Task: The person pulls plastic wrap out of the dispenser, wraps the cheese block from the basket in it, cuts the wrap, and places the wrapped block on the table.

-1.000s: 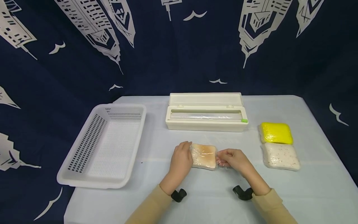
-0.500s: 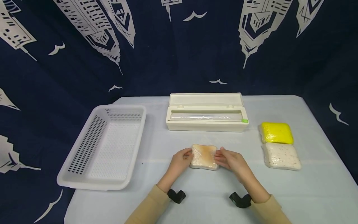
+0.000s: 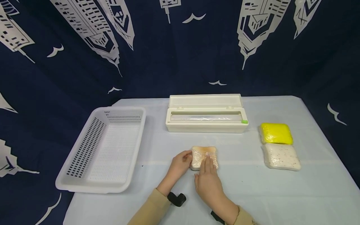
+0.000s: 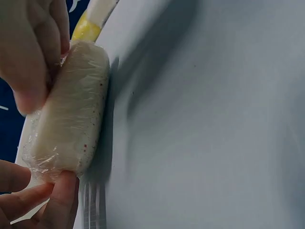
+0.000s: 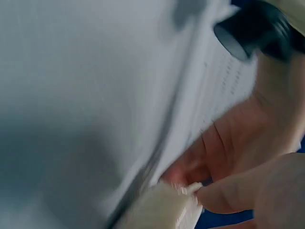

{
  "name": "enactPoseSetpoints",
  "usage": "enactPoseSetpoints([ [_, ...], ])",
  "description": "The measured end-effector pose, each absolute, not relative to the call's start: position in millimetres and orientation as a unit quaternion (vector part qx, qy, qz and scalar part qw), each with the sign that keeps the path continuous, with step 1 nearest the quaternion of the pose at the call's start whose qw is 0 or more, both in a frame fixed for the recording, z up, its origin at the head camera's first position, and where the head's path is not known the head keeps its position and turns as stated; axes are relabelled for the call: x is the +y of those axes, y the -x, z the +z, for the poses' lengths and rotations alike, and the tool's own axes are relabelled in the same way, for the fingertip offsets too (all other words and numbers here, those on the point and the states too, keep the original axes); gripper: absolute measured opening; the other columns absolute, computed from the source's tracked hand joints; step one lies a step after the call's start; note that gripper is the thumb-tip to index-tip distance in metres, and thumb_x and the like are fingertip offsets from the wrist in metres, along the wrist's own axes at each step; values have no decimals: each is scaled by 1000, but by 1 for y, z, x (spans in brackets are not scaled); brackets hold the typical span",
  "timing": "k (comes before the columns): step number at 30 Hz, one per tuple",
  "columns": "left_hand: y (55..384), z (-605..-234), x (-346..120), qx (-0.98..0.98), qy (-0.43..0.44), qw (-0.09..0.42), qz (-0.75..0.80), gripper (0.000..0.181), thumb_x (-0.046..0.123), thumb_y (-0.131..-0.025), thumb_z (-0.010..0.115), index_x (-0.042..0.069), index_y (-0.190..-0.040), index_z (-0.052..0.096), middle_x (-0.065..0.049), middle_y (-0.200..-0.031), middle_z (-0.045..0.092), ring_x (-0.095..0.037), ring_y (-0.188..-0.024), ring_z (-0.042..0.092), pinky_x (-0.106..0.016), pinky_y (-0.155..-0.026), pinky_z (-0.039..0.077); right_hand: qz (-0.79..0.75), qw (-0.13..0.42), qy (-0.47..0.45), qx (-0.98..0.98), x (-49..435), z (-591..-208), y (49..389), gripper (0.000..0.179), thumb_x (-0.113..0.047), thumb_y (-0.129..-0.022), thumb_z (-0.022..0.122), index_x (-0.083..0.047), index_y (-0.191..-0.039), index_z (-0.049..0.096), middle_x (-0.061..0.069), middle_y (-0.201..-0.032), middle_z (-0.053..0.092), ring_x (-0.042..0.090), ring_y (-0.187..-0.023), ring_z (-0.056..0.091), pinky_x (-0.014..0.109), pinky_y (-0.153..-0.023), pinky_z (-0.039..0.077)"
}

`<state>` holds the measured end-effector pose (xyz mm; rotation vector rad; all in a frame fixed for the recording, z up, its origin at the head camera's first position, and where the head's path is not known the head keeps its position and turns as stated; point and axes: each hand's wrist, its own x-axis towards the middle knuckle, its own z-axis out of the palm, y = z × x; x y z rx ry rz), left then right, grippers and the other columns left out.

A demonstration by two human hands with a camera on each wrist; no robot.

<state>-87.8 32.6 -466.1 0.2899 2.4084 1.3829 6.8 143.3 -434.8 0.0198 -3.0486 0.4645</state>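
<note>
A slice of toast [image 3: 198, 153] wrapped in clear cling film lies on the table in front of the person. My left hand [image 3: 179, 164] holds its left edge between thumb and fingers. The left wrist view has those fingertips [image 4: 63, 194] right at the end of the wrapped slice [image 4: 74, 109], where the film is crumpled. My right hand [image 3: 210, 184] comes in from the front with fingers extended over the top of the toast, touching the film. In the right wrist view, part of the slice [image 5: 155, 210] shows blurred beside the fingers; its underside is hidden.
Behind the toast stands a white cling film dispenser [image 3: 206, 128], its lid up and a roll inside. A white perforated basket [image 3: 127, 181] is at left. To the right lie a yellow wrapped block [image 3: 276, 133] and a speckled white wrapped slice [image 3: 282, 157].
My right hand has moved from the toast's right side round to the front and onto its top. The loose film seen at the right side is folded in. My left hand has slid slightly nearer.
</note>
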Motion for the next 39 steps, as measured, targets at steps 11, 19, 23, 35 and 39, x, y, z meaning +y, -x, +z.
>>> enactPoseSetpoints([
  [11,88,-465,32,828,-85,205,515,30,9,-98,55,-4,-125,61,-22,-111,68,-32,-96,71,-31,-71,60,170,45,-7,-984,147,-435,-10,56,-9,-87,66,23,-128,48,44,-138,42,53,-131,44,63,-107,37],
  [19,90,-465,31,814,-81,216,533,32,12,-97,58,-4,-125,61,-21,-110,68,-28,-93,71,-29,-71,59,178,115,-32,-977,169,-438,2,46,0,-86,63,19,-127,53,35,-134,53,46,-127,53,60,-104,41],
  [23,90,-465,31,816,-83,220,528,35,13,-94,61,-3,-125,60,-19,-110,68,-27,-91,71,-29,-71,59,147,70,-40,-986,169,-444,2,47,-6,-90,59,17,-131,52,32,-140,50,46,-131,48,60,-107,39],
  [35,112,-461,33,798,9,275,536,31,16,-102,50,-5,-123,60,-17,-105,69,-14,-75,67,-25,-66,59,375,0,157,-913,231,-426,36,40,-24,-100,51,7,-124,61,25,-118,66,39,-106,65,50,-86,55],
  [39,119,-459,37,775,21,322,543,36,17,-102,47,-8,-127,56,-17,-106,68,-13,-77,65,-24,-66,59,443,-131,176,-869,248,-433,46,49,-32,-104,43,10,-124,60,22,-109,69,27,-92,69,38,-78,58],
])
